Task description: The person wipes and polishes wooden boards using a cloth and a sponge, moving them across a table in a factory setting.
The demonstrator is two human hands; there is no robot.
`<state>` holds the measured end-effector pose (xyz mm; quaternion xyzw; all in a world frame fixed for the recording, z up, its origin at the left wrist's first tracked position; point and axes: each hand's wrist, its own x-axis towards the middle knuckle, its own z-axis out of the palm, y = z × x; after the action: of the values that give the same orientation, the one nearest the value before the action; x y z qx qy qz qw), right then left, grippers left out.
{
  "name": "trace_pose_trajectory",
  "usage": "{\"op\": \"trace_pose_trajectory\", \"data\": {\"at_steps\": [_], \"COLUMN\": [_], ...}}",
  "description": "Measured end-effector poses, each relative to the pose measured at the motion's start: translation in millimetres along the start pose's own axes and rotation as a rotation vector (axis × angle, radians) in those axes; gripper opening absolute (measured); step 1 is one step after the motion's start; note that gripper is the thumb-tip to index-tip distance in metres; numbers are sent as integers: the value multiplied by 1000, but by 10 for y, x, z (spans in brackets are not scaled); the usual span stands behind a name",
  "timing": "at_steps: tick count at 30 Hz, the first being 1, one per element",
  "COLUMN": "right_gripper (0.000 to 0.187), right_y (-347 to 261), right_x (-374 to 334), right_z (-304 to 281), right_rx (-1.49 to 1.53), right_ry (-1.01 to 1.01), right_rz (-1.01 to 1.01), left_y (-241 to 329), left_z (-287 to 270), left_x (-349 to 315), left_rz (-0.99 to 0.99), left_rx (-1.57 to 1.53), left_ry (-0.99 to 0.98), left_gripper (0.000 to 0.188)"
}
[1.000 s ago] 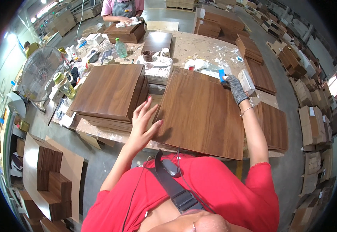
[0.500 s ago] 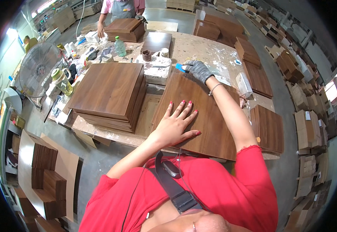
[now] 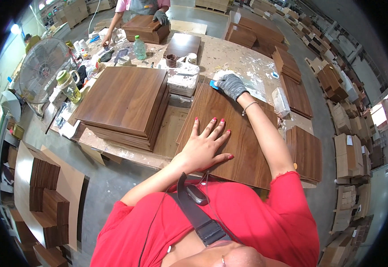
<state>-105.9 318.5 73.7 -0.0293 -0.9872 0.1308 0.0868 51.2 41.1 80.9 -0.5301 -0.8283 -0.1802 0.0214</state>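
Observation:
My left hand (image 3: 206, 144) lies bare with fingers spread on a brown wood-grain board (image 3: 243, 151), the top one of a slightly fanned stack in front of me. Near that board's far left corner, my right hand (image 3: 231, 85) in a grey glove is closed on a small blue scraper (image 3: 213, 84). The scraper's edge is down at the board's surface; its grip is hidden by the glove. Left of this stack stands a taller pile of similar boards (image 3: 122, 95). Just beyond the scraper sits a white paint-crusted block (image 3: 182, 80) bearing a brown-smeared jar (image 3: 171, 61) and a white cup (image 3: 191, 58).
Across the table a person (image 3: 145, 6) stands at another board stack (image 3: 146, 29). A green bottle (image 3: 139, 48), a lidded jug (image 3: 68, 85) and a fan (image 3: 44, 69) are at the left. More boards (image 3: 304, 153) lie at the right edge, near a whitish block (image 3: 280, 101).
My right hand has turned and brought the scraper down onto the board's far corner. My left hand stays put. The person opposite has reached one hand down to the table; the gloved one rests on their stack.

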Motion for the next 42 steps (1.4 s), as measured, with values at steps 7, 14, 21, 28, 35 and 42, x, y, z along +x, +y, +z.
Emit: {"op": "trace_pose_trajectory", "data": {"at_steps": [7, 14, 21, 28, 35, 42], "right_gripper": [37, 41, 37, 37, 36, 34], "right_y": [-313, -166, 252, -58, 729, 161], "right_x": [-73, -372, -272, -430, -699, -539], "right_z": [-197, -265, -178, -294, -409, -250], "right_rx": [-96, 73, -4, 127, -14, 110], "right_ry": [37, 15, 123, 4, 14, 79], "right_rz": [-160, 23, -16, 102, 298, 144], "left_y": [-9, -6, 13, -8, 11, -6], "left_z": [-4, -7, -21, -15, -5, -22], "left_x": [10, 2, 34, 8, 37, 9], "left_rz": [14, 9, 34, 13, 38, 32], "left_rx": [19, 23, 21, 47, 48, 58], "left_ry": [-9, 0, -6, -4, 3, -5], "left_gripper": [82, 81, 80, 80, 80, 80]}}
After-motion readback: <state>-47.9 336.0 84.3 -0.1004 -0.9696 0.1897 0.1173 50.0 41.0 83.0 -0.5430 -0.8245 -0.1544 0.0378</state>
